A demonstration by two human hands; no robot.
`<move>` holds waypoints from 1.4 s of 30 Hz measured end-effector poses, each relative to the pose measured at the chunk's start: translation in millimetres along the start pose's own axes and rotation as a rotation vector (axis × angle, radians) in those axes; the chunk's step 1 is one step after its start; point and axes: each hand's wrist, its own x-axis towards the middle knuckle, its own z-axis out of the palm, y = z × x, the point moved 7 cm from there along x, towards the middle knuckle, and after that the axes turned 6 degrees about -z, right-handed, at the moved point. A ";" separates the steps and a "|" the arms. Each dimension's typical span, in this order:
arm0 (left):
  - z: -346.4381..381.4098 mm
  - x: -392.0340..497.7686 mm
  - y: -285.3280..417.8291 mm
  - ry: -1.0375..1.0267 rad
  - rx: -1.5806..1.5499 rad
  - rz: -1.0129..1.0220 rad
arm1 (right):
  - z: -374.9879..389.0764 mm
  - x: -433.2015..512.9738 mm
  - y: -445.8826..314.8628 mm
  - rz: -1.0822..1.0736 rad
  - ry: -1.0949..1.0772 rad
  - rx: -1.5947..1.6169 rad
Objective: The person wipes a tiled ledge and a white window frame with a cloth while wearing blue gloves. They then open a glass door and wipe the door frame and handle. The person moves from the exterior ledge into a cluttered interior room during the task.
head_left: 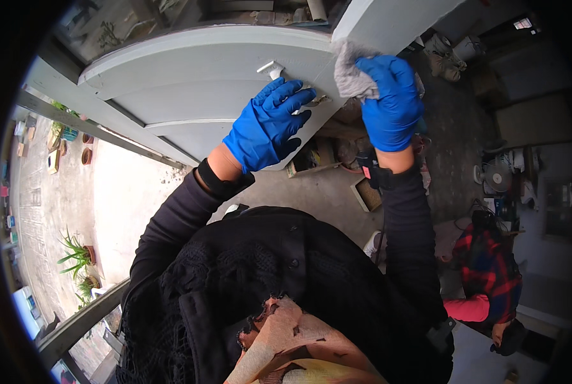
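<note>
My right hand (394, 103), in a blue rubber glove, grips a bunched grey cloth (354, 72) at the edge of a pale grey panelled door (185, 96), just below its glass pane (195, 14). Left of it, my left hand (272, 122), gloved in the same blue, is spread with its fingers slightly curled over the door's face. Just beyond its fingertips a white handle-like fitting (271, 69) sticks out from the door. Part of a metal piece (320, 99) shows between the hands; the glove partly hides it.
At the right, a person in a red and dark checked top (490, 273) is near a fan (498, 177). Boxes (315, 158) and a tray (366, 194) lie on the floor behind the door. Potted plants (77, 252) stand outside at the left, past a door frame (84, 314).
</note>
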 end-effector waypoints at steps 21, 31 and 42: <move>18.4 -12.6 70.3 -0.106 -0.270 -0.460 | 57.2 -170.1 -9.6 0.770 0.045 1.032; -0.1 -61.4 33.5 0.445 -0.578 -0.559 | 29.8 -83.7 -37.0 0.171 -0.125 0.732; 53.2 -163.2 -20.4 0.574 -0.510 -0.854 | 106.1 -75.3 -51.0 0.091 -0.035 0.551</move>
